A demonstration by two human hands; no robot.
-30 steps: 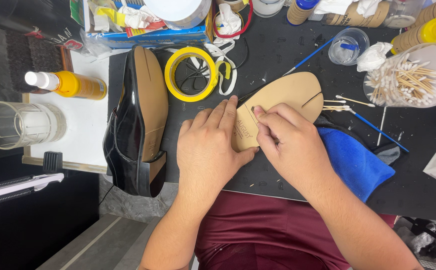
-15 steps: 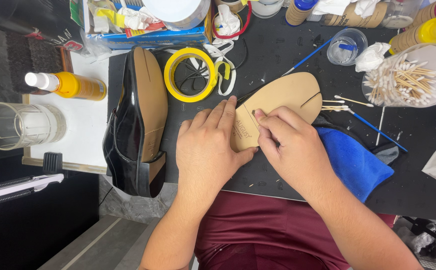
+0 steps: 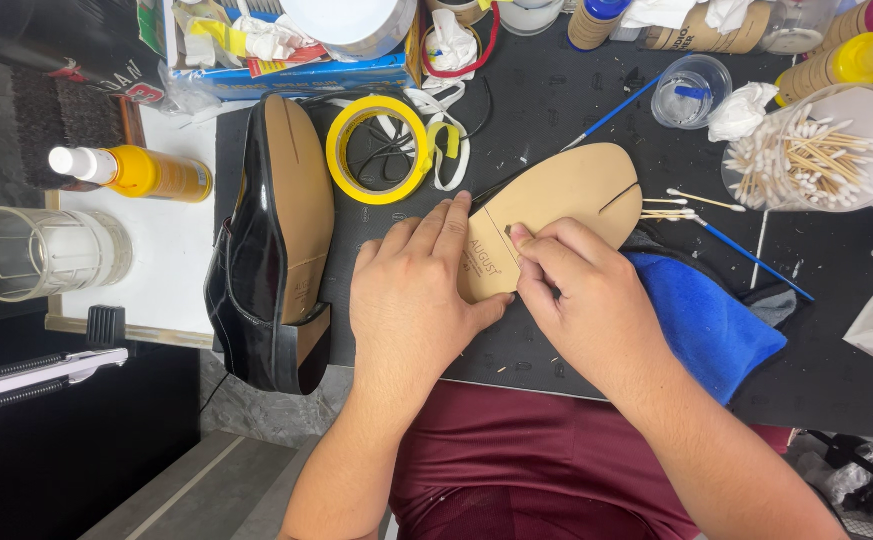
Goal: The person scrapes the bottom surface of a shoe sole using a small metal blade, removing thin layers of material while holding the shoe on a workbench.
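Black mat: tan insole (flat) beneath both hands.

Head view. Left hand lies flat, palm down, pinning the heel end of a tan sole-shaped insole on the black mat. Right hand pinches at the insole's edge, fingertips touching it. Black dress shoe lies on its side at 9 o'clock of the hands; yellow tape roll at 11; blue cloth at 3; tub of cotton swabs at 2.
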